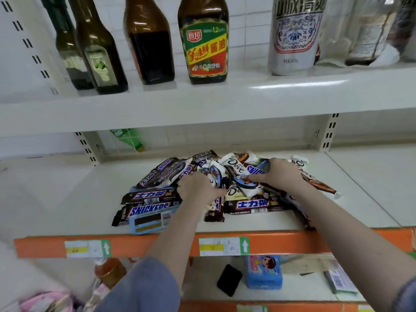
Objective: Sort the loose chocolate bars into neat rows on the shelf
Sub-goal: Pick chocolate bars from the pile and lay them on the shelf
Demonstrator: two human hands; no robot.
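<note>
Now both your hands were in the bars (144, 195) heaped on the shelf (56, 199). Your left hand (198, 188) curled its grip into the heap; your right hand (279, 174) pinched a wrapper (245, 183).

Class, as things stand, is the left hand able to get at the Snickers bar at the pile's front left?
Probably yes. The left hand rests just behind the Snickers bar, which lies uncovered on top with nothing between them.
</note>
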